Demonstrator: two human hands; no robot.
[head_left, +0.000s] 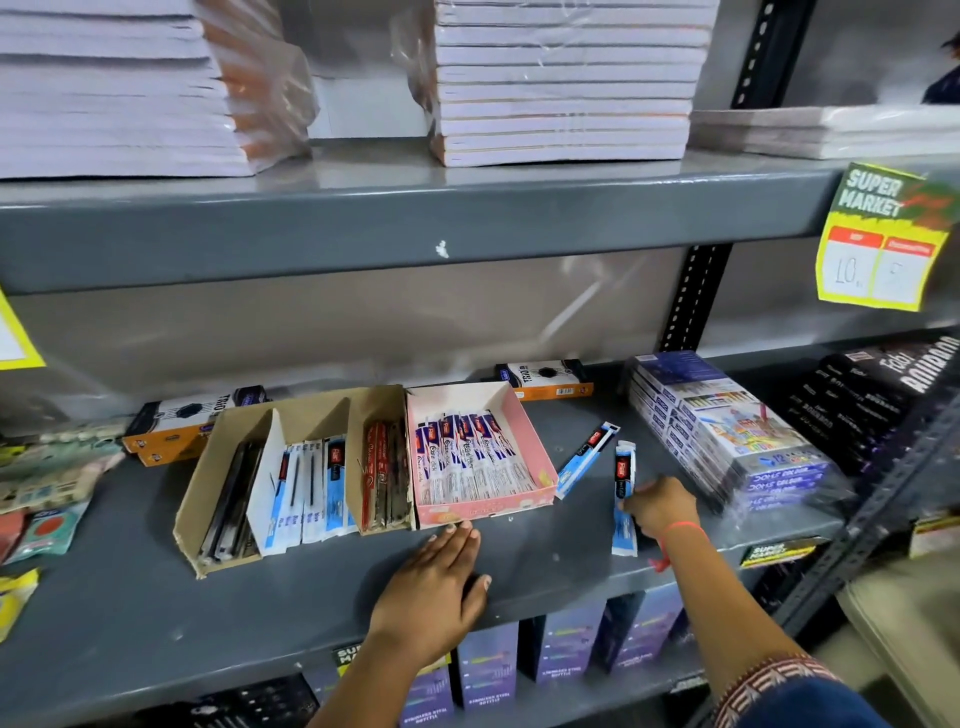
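On a grey metal shelf (130, 587) stands a pink cardboard tray (535, 447) filled with several wrapped pens. Left of it a brown cardboard box (208, 467) holds more pen packets in compartments. My left hand (436, 587) lies flat on the shelf, fingertips touching the pink tray's front edge. My right hand (662, 506) grips a blue-and-white pen packet (623, 493) lying on the shelf right of the tray. Another loose pen packet (587, 457) lies slanted beside the tray.
A wrapped stack of colour-pen boxes (727, 431) sits right of my right hand, black packs (872, 405) beyond. Orange-black boxes (171, 426) lie at the back. Notebook stacks (566, 83) fill the shelf above. A yellow price tag (883, 244) hangs at right.
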